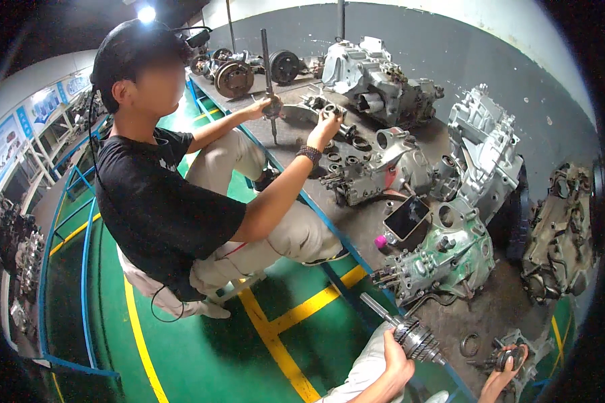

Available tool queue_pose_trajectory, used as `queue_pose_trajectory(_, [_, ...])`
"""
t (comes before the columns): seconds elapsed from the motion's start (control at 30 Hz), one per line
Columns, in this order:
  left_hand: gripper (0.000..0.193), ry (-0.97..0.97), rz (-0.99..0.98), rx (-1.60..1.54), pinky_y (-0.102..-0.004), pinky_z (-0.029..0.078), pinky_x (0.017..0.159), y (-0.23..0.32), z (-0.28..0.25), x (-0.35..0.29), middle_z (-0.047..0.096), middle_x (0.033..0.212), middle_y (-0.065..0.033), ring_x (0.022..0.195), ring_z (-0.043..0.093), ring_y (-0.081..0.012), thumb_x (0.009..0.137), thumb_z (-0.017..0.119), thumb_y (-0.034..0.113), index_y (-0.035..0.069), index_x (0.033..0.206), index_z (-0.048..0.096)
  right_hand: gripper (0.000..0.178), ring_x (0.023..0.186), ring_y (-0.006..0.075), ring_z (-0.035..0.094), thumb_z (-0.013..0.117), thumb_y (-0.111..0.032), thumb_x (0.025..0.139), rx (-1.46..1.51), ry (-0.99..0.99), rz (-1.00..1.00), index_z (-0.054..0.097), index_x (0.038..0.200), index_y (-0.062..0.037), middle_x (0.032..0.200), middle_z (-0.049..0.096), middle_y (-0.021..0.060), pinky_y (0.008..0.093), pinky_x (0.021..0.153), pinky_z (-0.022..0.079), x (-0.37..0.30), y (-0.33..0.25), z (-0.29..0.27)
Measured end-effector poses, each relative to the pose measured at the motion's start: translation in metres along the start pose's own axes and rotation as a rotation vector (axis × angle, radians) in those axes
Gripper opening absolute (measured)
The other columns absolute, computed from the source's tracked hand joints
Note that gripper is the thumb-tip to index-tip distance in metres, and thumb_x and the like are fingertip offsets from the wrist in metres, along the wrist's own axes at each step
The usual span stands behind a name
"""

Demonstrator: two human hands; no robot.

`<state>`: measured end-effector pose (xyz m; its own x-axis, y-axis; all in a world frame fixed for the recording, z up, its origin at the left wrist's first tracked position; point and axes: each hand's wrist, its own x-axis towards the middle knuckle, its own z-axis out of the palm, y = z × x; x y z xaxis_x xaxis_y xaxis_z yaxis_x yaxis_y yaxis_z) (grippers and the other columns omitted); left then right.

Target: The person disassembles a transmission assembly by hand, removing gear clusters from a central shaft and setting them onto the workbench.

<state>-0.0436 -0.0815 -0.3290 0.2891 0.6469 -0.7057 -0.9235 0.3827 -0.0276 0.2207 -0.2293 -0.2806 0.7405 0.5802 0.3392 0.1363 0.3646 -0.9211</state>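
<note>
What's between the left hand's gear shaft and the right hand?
A metal ring lies on the bench between the gear shaft and the right hand, in the head view.

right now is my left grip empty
No, the left grip is holding the gear shaft, with the thumb showing against its stack of gears.

I squint at a white lamp glaring at eleven o'clock; shadow darkens the floor toward seven, and straight edges bow near the black rim.
</note>
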Motion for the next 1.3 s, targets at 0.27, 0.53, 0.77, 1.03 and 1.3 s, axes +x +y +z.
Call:
queue_pose_trajectory(0.27, [0.039,-0.078,-0.021,0.020,-0.0411,0.056,0.084,0.000,0.005,-0.002,0.071,0.098,-0.0079,0.088,0.069,-0.0243,0.101,0.042,0.040,0.007,0.105,0.063,0.062,0.109,0.0234,0.052,0.067,-0.020,0.091,0.009,0.056,0.027,0.039,0.144,-0.0064,0.121,0.053,0.0115,0.0363,0.101,0.041,0.000,-0.001,-0.004])
queue_pose_trajectory(0.53, [0.042,-0.063,-0.021,0.060,-0.0453,0.056,0.085,0.004,0.018,-0.006,0.071,0.095,-0.0109,0.085,0.068,-0.0288,0.097,0.040,0.041,0.007,0.102,0.065,0.068,0.112,0.0243,0.052,0.070,-0.023,0.087,0.010,0.051,0.014,0.039,0.146,-0.0076,0.122,0.052,0.0108,0.0373,0.104,0.040,-0.002,-0.005,0.004])
queue_pose_trajectory(0.77, [0.044,-0.028,-0.014,0.120,-0.0459,0.052,0.090,0.002,0.018,-0.016,0.072,0.099,-0.0091,0.091,0.067,-0.0281,0.096,0.042,0.044,0.009,0.105,0.066,0.070,0.110,0.0236,0.051,0.070,-0.025,0.086,-0.055,0.015,-0.021,0.038,0.145,-0.0083,0.119,0.052,0.0095,0.0374,0.101,0.040,-0.001,0.013,-0.037])
queue_pose_trajectory(1.03, [0.041,0.017,0.011,0.051,-0.0447,0.052,0.091,-0.003,0.002,-0.004,0.071,0.102,-0.0081,0.093,0.067,-0.0266,0.099,0.044,0.043,0.008,0.109,0.064,0.055,0.098,0.0279,0.059,0.080,-0.021,0.080,-0.044,0.124,0.032,0.050,0.125,-0.0110,0.109,0.059,0.0100,0.0420,0.087,0.051,-0.012,-0.019,0.005])
queue_pose_trajectory(1.3, [0.043,-0.042,-0.016,0.060,-0.0442,0.053,0.087,0.001,0.004,0.000,0.070,0.101,-0.0084,0.091,0.067,-0.0266,0.101,0.040,0.044,0.008,0.107,0.063,0.028,0.097,0.0377,0.059,0.060,-0.015,0.102,-0.249,-0.096,-0.203,0.053,0.128,-0.0059,0.122,0.056,0.0271,0.0431,0.080,0.053,-0.007,-0.028,0.021])
